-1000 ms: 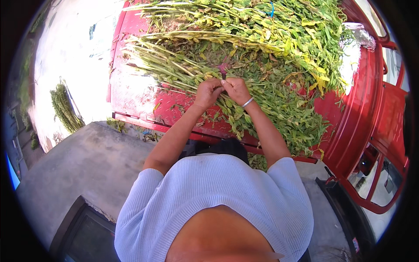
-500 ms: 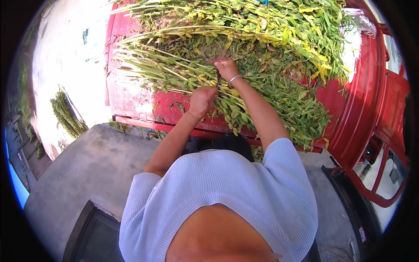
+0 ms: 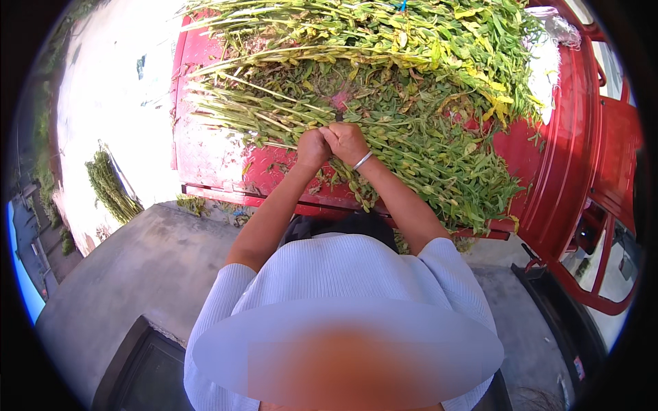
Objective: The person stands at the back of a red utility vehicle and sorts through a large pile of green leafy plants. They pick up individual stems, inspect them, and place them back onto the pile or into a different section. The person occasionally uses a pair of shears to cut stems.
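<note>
Stalk bundle (image 3: 411, 154): lying where?

On red truck bed (image 3: 515, 144), near side, laid lengthwise. Bare ends toward the left edge, leafy ends toward the cab (image 3: 617, 151). Beyond, on the same bed: bigger heap of stalks (image 3: 439, 34), green with bright yellow leaves.

Copy. Appearance of the bundle?

Loose, uneven. Pale straw-green stems at left, fanned out, ragged at the tips. Yellow-green clusters midway along. Dense green foliage at right, spilling to the near rim of the bed.

Anything smaller, same stuff?

Bunch of stalks (image 3: 113, 186) on pale ground (image 3: 123, 75), off to the left, well apart from the bundle.

Grip?

Closed, both. Left hand (image 3: 313, 148) and right hand (image 3: 347, 142) fisted, touching each other, at the near side of the bundle. Contents of the grip: hidden by the fingers, cannot tell.

Small items?

Silvery bracelet (image 3: 362, 161) on right wrist. Blue tie (image 3: 403, 5) at the heap. Pink patch (image 3: 340, 101) just past the knuckles, too small to identify.
</note>
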The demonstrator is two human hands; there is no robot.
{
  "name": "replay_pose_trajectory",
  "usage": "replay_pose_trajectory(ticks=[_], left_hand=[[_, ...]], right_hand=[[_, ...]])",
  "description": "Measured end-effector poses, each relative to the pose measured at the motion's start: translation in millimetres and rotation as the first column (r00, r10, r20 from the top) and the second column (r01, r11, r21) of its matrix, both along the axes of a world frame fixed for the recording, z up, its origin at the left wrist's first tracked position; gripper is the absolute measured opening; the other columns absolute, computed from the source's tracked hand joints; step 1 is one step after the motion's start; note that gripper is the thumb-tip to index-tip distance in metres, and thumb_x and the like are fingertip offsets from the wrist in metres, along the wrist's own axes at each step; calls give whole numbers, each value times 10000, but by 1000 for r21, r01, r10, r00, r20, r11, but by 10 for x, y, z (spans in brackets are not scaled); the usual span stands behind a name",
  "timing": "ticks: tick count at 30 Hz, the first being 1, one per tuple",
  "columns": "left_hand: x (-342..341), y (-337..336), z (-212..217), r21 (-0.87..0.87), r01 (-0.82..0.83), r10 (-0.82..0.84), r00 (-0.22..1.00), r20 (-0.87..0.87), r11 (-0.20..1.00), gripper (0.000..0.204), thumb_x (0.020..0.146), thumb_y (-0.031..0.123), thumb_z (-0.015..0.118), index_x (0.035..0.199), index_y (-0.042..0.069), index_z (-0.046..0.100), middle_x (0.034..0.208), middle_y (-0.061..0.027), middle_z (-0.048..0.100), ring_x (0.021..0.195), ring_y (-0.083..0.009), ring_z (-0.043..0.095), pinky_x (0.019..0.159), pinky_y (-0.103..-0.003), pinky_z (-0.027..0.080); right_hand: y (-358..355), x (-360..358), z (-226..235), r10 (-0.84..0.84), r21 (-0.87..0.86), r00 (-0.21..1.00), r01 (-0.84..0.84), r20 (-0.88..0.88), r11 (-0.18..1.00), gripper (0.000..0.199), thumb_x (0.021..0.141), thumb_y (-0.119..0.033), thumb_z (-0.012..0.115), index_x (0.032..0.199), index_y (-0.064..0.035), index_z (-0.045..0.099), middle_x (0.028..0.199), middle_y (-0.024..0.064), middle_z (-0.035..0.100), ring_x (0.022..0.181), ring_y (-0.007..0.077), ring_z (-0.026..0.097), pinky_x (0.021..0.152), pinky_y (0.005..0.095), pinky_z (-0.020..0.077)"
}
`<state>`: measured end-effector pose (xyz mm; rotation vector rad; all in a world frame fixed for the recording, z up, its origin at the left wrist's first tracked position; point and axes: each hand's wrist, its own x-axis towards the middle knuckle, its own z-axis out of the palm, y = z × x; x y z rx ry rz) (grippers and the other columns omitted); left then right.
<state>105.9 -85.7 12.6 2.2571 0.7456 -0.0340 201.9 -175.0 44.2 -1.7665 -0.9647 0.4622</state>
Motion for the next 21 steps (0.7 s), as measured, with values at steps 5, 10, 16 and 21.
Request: replay_pose_trajectory(ticks=[5, 10, 16, 21], left_hand=[[77, 26, 162, 9, 148, -147, 973, 176, 989, 105, 734, 137, 583, 760, 37, 607, 705, -188, 601, 647, -378, 586, 553, -437, 462], [62, -17, 278, -14, 146, -141, 976, 166, 989, 115, 725, 153, 603, 755, 41, 603, 704, -175, 599, 664, -368, 587, 569, -429, 465], [72, -33, 87, 67, 103, -112, 983, 146, 992, 148, 743, 188, 611, 703, 46, 598, 670, -165, 586, 633, -367, 575, 562, -425, 461], [129, 12, 153, -57, 108, -106, 994, 35, 993, 262, 807, 252, 597, 655, 39, 601, 612, -149, 583, 590, -324, 581, 542, -402, 450]], right_hand=[[41, 105, -79, -33, -88, 996, 26, -83, 996, 402, 812, -254, 596, 538, 11, 469, 512, 195, 452, 461, 342, 468, 462, 411, 369], [26, 74, -11, -99, -94, 980, 84, -175, 992, 403, 835, -226, 598, 552, 30, 469, 480, 144, 405, 420, 183, 382, 437, 352, 336], [-114, 120, -68, -64, -43, 921, 51, -383, 998, 215, 827, -193, 596, 745, 4, 573, 714, 124, 572, 496, 199, 515, 482, 321, 420], [-380, 293, -141, 102, -89, 979, -119, -178, 989, 248, 795, -54, 579, 1041, -20, 567, 1042, 92, 565, 643, 157, 593, 582, 280, 477]])
